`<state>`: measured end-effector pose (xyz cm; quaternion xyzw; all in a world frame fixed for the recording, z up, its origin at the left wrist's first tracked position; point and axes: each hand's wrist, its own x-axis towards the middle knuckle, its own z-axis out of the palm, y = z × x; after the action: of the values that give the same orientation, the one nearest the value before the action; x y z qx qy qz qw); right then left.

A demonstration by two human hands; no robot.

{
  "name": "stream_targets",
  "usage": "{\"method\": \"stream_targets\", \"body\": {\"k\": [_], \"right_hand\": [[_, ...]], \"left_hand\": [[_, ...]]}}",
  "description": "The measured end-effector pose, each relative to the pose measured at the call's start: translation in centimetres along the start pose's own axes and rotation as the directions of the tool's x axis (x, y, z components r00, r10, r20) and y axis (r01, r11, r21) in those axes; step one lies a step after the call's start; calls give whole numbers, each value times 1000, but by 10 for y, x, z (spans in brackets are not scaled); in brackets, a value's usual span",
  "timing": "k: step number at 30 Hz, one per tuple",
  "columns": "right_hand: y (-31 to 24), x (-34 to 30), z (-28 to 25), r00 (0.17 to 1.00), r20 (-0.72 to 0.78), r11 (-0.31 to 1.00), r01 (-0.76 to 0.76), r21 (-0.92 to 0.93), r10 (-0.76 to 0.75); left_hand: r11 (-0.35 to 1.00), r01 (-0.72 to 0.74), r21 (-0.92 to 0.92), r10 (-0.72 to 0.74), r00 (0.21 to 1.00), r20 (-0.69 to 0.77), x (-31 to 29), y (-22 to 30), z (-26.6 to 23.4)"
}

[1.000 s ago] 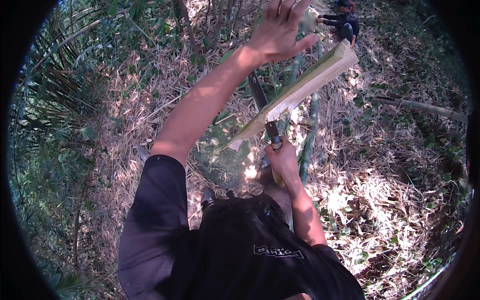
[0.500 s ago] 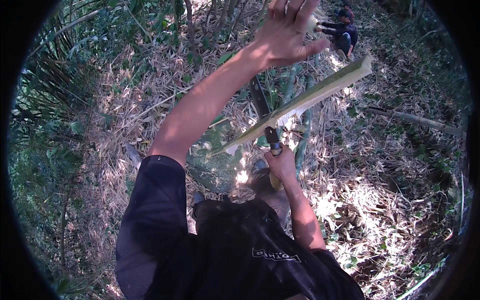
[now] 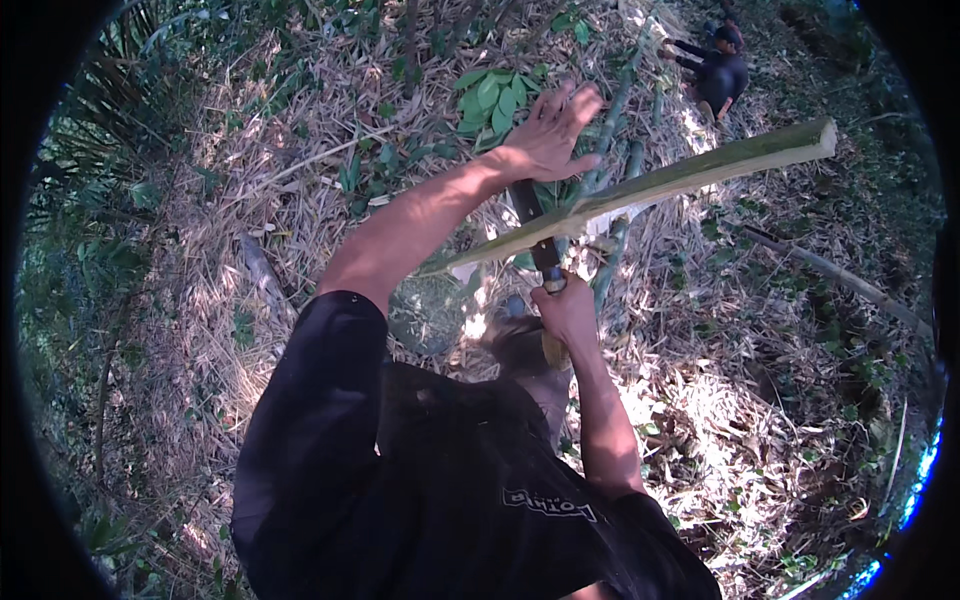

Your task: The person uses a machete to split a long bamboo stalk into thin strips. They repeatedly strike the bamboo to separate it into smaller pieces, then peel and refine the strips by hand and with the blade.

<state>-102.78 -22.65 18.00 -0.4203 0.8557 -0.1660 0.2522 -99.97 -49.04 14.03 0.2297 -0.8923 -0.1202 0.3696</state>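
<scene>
My right hand (image 3: 568, 308) is wrapped round the handle of a machete, below the metal collar. The machete's dark blade (image 3: 526, 203) points away from me and crosses a split length of green bamboo (image 3: 715, 168). Blade and bamboo meet near the middle of the piece, which slants from low left up to a pale cut end at the right. My left hand (image 3: 552, 132) is open, fingers apart, over the blade's far end; whether it touches the blade I cannot tell. The bamboo's lower left end passes near my left forearm.
Several green bamboo poles (image 3: 612, 255) lie on ground covered with dry leaves. A leafy green plant (image 3: 492, 97) grows beyond my left hand. A person in dark clothes (image 3: 722, 75) crouches at the far right. A thin pole (image 3: 840, 280) lies at the right.
My left hand has come down and nearer to the blade. The bamboo's pale end has shifted to the right. My right hand keeps its hold on the machete.
</scene>
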Motion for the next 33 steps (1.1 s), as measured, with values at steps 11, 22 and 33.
{"method": "stream_targets", "body": {"k": [11,22,33], "right_hand": [[42,2,13,995,-91,999,32,-15,-33],[52,2,30,990,-126,995,70,70,-61],[72,36,44,996,-89,989,40,141,-28]], "left_hand": [[999,-47,-17,50,978,201,-9,8,14],[993,-99,-64,82,971,-225,8,45,-5],[992,-74,-101,61,990,-125,-6,7,15]]}}
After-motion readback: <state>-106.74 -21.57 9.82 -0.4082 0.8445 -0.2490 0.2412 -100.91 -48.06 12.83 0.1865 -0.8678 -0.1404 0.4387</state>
